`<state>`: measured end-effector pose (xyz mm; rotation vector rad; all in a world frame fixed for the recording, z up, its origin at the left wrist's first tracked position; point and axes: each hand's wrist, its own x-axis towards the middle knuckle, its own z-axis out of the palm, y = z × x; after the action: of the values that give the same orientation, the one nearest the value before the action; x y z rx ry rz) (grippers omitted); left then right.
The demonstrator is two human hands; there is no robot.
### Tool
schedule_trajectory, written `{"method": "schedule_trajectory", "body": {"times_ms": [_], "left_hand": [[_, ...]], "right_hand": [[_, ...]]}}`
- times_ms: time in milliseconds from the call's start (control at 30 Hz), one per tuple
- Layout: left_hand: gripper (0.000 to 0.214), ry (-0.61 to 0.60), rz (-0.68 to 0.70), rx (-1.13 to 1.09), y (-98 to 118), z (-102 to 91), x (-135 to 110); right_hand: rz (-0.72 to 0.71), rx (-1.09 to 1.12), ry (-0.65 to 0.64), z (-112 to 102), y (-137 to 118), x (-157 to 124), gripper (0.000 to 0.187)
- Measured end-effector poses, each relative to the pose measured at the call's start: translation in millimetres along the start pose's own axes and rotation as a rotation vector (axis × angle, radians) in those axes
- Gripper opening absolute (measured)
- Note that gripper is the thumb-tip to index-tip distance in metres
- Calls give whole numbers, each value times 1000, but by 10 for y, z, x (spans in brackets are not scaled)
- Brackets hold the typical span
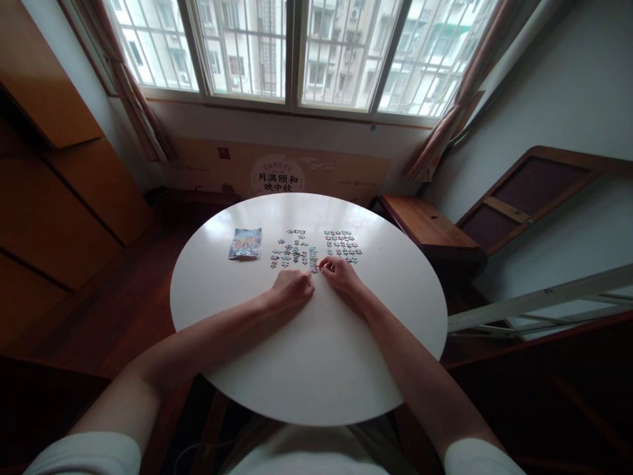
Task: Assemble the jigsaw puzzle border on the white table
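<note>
Small jigsaw puzzle pieces lie on a round white table (306, 369). A narrow upright strip of joined puzzle pieces (313, 257) stands between two groups. My left hand (293, 286) is closed and rests on the table by the strip's near end; its curled fingers hide whatever may be in them. My right hand (341, 273) is just right of the strip, thumb and forefinger pinched together close to its lower end. Anything between those fingertips is too small to make out. Scattered puzzle pieces (297, 251) lie left of the strip, and puzzle pieces in rows (339, 236) lie to its right.
A colourful picture sheet or packet (246, 243) lies on the table's left side. Behind the table are a printed banner (198, 165) and barred windows (247, 53). A wooden stool or bench (430, 224) stands beyond the right edge, with wooden cabinets (74, 191) to the left.
</note>
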<state>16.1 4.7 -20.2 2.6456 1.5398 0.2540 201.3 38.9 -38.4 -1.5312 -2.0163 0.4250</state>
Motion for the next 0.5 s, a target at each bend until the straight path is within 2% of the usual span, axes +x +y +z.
{"method": "schedule_trajectory", "body": {"times_ms": [500], "left_hand": [[32,7,-1,25,10,-41,-6]], "right_hand": [[-12,26,9,11,10,0,17]]}}
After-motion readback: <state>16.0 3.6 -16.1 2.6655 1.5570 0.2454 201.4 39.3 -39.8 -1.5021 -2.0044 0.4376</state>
